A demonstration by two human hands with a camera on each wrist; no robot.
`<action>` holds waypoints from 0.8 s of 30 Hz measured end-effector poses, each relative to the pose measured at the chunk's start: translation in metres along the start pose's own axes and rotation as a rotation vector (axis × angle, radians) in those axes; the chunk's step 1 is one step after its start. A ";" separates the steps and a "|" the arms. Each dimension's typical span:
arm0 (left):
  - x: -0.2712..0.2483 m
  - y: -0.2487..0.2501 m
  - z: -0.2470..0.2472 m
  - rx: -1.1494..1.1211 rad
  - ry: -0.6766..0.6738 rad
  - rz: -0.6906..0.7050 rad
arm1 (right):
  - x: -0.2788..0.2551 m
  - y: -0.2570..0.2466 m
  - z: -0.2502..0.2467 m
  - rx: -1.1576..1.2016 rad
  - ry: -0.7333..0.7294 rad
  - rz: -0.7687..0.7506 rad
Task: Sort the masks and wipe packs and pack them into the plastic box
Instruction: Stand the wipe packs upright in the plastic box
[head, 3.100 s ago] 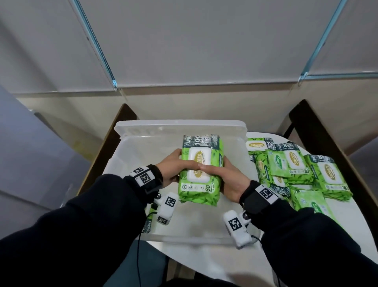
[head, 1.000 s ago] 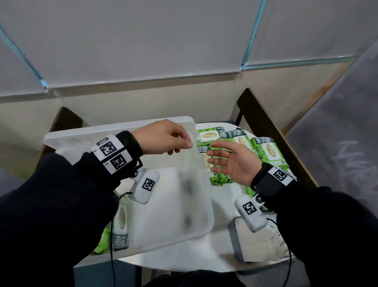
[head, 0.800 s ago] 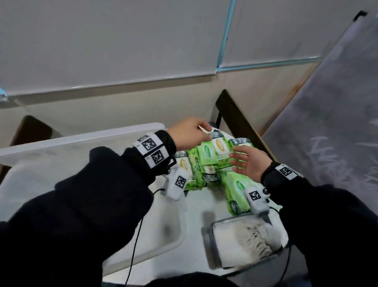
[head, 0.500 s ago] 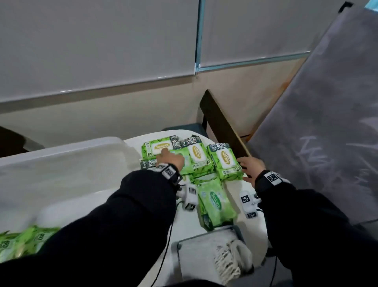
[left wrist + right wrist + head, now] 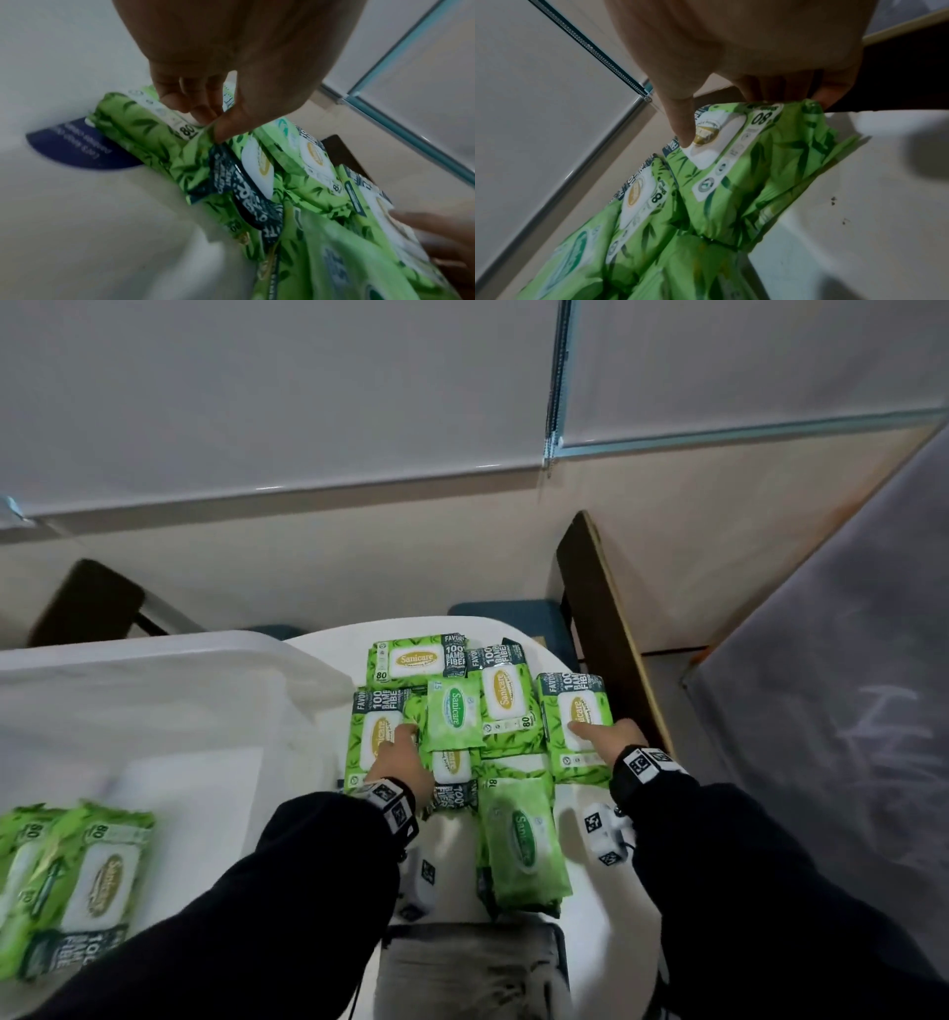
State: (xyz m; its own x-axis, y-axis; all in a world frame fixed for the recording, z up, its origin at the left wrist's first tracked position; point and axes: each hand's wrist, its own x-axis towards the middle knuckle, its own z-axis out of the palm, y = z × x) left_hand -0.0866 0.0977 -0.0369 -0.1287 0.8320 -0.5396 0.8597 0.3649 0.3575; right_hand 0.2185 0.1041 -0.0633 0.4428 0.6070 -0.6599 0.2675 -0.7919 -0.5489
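left hand [image 5: 398,757]: thumb and fingers pinch the near edge of a wipe pack [image 5: 377,737] at the left of the pile, clamped on it, as the left wrist view shows.
right hand [image 5: 613,742]: thumb lies on top of the rightmost pack [image 5: 577,711], fingers curl over its far side, so it grips that pack.
pile of wipe packs [image 5: 482,706]: green packs overlap one another between the two hands and just beyond them, flat on the white table [image 5: 590,891].
long pack [image 5: 521,845]: lies nearer than both hands, between the two sleeves.
plastic box [image 5: 154,690]: clear, well to the left of the left hand.
packs in box [image 5: 77,880]: green packs at its near left end, blurred.
masks [image 5: 477,968]: a whitish bundle in a grey tray below the wrists; too blurred to be sure.
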 end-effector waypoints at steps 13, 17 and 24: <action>0.034 0.122 -0.045 0.144 0.039 0.559 | -0.006 -0.004 -0.032 0.212 -0.048 -0.101; 0.023 0.158 -0.020 -0.386 -0.125 0.399 | -0.033 -0.014 -0.051 0.458 -0.108 -0.276; 0.003 0.147 -0.013 -1.070 -0.510 0.070 | -0.029 -0.050 -0.024 0.748 -0.374 -0.231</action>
State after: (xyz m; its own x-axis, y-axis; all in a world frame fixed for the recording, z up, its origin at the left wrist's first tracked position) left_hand 0.0327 0.1590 0.0238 0.3218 0.6900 -0.6483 -0.0241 0.6904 0.7230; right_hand 0.2129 0.1246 -0.0043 0.1010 0.8334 -0.5433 -0.3747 -0.4740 -0.7968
